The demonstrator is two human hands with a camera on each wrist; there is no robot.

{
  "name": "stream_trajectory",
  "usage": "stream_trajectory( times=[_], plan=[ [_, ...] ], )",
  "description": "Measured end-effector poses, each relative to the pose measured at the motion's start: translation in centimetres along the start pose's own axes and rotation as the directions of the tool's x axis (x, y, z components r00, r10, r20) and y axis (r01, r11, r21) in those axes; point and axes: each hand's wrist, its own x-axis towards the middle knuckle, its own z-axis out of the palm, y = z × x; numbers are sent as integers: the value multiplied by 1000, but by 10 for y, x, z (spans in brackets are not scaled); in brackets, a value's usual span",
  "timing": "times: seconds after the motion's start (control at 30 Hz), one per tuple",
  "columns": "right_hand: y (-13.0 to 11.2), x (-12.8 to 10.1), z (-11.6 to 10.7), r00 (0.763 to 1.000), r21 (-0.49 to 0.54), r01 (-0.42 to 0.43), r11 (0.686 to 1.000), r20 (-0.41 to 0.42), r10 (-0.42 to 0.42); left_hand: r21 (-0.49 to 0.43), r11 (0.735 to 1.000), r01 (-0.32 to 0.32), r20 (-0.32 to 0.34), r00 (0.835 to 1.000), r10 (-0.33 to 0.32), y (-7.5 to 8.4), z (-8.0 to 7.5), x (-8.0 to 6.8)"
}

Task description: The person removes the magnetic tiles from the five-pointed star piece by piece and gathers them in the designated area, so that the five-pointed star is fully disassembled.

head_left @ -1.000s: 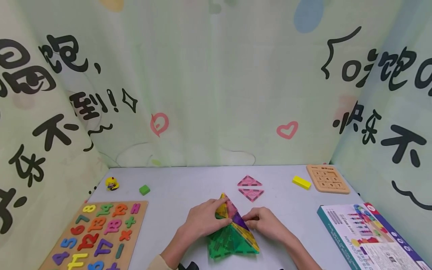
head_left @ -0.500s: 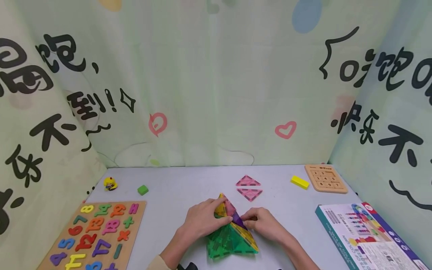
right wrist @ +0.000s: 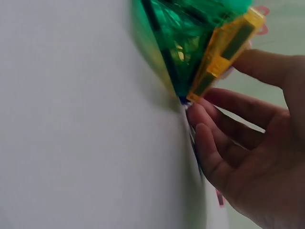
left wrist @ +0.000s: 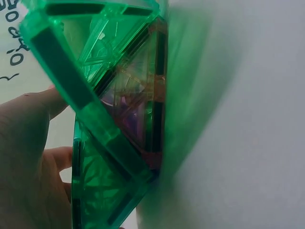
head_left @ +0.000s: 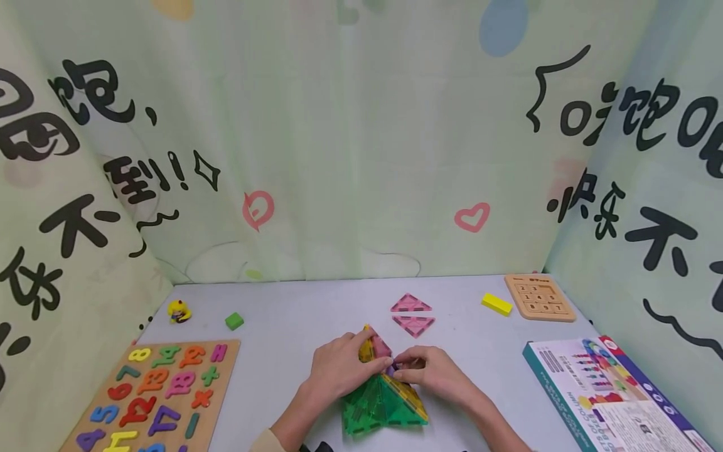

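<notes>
Here, my table is hemmed in by printed curtains on the left, back and right, and its edges carry most of the clutter: a number puzzle board at my near left, a boxed set at my near right, a wooden slide puzzle in the far right corner with a yellow block just beside it, and a green cube and small yellow figure at the far left. The widest bare stretch runs between the number board and my hands. Two pink triangle tiles lie flat just beyond my fingers. The magnetic tile pyramid stands near the front edge, right between my hands: my left hand curls over its upper left face, and my right hand pinches the tiles at its peak from the right, fingers bent against a yellow tile edge.
</notes>
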Motion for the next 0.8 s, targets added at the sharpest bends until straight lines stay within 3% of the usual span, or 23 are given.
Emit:
stream_trajectory(
  times=[0.23, 0.43, 0.6, 0.8],
  plan=[
    [-3, 0, 9, 989, -36, -1, 999, -149, -4, 11, 1000, -29, -6, 1000, 29, -4, 3, -1],
    [-2, 0, 1, 934, -18, -150, 989, -329, 135, -20, 999, -28, 17, 999, 29, -5, 2, 0],
    [2, -3, -10, 900, 78, -205, 976, -378, 220, -24, 999, -31, 26, 999, 32, -5, 1, -1],
    [11, -4, -15, 892, 178, -155, 972, -398, 215, -22, 999, -36, 30, 999, 37, -7, 2, -2]
  ],
)
